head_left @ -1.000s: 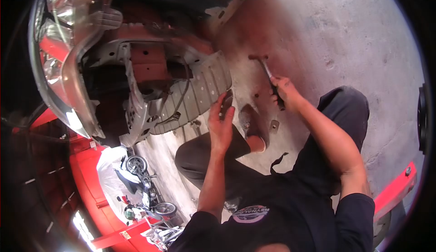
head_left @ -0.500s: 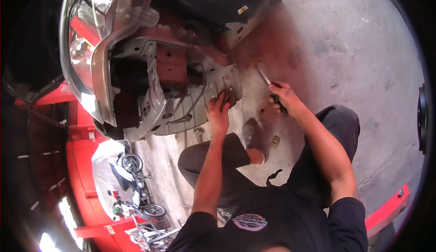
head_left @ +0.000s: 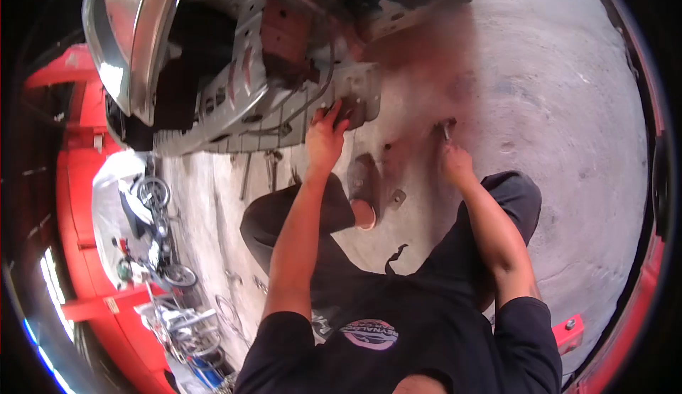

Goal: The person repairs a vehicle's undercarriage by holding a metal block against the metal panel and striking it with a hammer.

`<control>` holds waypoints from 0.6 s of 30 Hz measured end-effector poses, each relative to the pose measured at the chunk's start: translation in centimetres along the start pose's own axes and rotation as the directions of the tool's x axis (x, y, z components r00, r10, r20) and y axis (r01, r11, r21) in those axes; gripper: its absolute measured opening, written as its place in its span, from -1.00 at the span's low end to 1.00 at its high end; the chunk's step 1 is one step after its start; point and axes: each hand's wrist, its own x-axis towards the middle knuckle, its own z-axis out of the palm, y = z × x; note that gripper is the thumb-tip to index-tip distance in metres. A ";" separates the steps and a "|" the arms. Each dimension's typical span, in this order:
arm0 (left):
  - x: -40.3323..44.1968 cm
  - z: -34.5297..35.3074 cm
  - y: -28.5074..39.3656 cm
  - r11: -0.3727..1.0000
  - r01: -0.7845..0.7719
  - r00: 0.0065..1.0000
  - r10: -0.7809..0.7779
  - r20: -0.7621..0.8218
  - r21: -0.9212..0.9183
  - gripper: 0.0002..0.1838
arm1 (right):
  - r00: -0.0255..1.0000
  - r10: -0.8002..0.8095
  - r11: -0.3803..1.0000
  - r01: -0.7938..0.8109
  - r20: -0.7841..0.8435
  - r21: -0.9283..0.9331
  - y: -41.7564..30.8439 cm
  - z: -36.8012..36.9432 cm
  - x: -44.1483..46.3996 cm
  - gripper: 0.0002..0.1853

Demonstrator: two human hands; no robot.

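Note:
My left hand (head_left: 325,144) is raised to the lower edge of a pale ribbed metal panel (head_left: 366,85) under the vehicle's stripped front end. Its fingers close on a small dark metal plate (head_left: 345,111), partly hidden by them; whether the plate is fixed to the panel I cannot tell. My right hand (head_left: 455,161) is wrapped around the handle of a hammer (head_left: 446,126), held over the floor to the right of the panel. The hammer's head points away from me, slightly blurred.
The vehicle's bare frame (head_left: 245,74) and headlight (head_left: 121,11) fill the upper left. A small metal plate (head_left: 398,198) lies on the concrete beside my shoe (head_left: 363,177). Long tools (head_left: 272,170) lie under the panel. Motorcycles (head_left: 160,231) and red posts (head_left: 99,302) stand at left.
My view has shifted, so the vehicle sits higher in it. The hammer has swung from slanting left to nearly straight ahead. My left hand stays at the panel edge with the plate.

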 end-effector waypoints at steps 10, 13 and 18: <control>0.7 -0.3 0.1 0.999 0.003 1.000 -0.005 0.025 0.044 -0.45 | 0.999 0.018 1.000 -0.017 -0.034 0.003 3.4 1.7 1.3 -0.55; 1.1 -0.5 -0.1 0.998 0.054 0.998 -0.055 0.034 0.034 -0.48 | 0.996 0.091 0.996 -0.091 0.007 0.021 2.0 0.3 1.5 -0.57; 0.3 -1.2 1.0 0.981 0.140 0.982 -0.155 -0.108 -0.132 -0.48 | 0.998 0.041 0.999 -0.041 0.044 -0.001 0.1 -0.5 1.7 -0.59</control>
